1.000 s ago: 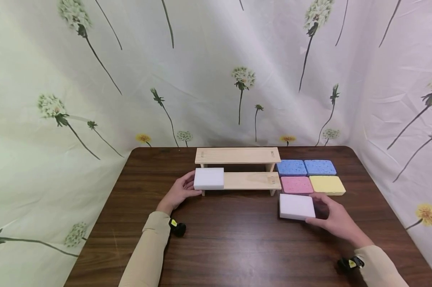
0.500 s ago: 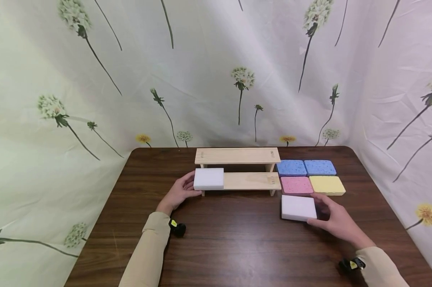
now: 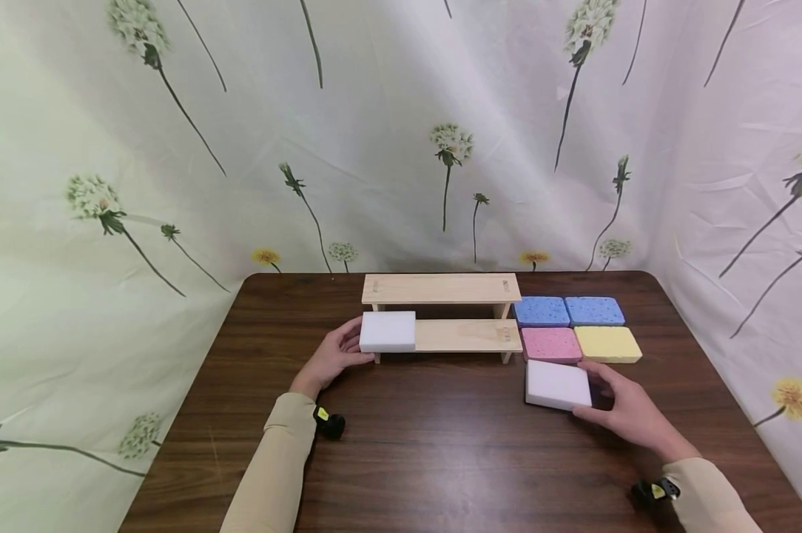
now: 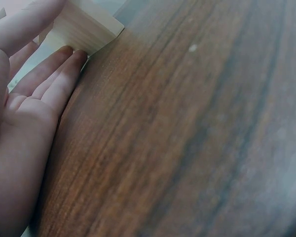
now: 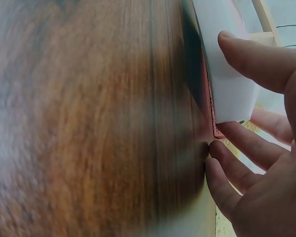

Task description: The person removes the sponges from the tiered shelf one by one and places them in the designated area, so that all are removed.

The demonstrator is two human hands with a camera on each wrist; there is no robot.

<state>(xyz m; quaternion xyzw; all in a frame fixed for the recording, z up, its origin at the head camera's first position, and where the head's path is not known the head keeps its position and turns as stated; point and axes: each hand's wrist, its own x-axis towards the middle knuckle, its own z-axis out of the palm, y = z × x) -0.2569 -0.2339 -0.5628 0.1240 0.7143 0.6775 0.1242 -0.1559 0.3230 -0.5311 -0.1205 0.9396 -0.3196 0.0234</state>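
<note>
A white sponge block (image 3: 388, 332) lies on the left end of the lower step of a two-step wooden shelf (image 3: 467, 336). My left hand (image 3: 331, 359) holds that end of the shelf, its thumb in front and its fingers beside it. In the left wrist view, fingertips (image 4: 79, 55) meet the wooden leg (image 4: 86, 29). My right hand (image 3: 630, 407) pinches a second white sponge block (image 3: 558, 385) by its right end, thumb in front and fingers behind. In the right wrist view a dark gap shows between this white block (image 5: 229, 74) and the table.
Behind the right-hand block lie a pink sponge (image 3: 550, 343) and a yellow sponge (image 3: 607, 343). Two blue sponges (image 3: 541, 311) sit behind those, close to the shelf's right end. All stand on a dark wooden table (image 3: 428, 451) against a flowered curtain (image 3: 388, 148).
My right hand has shifted slightly to the right, carrying the white sponge block with it. The left hand and the shelf stay where they were.
</note>
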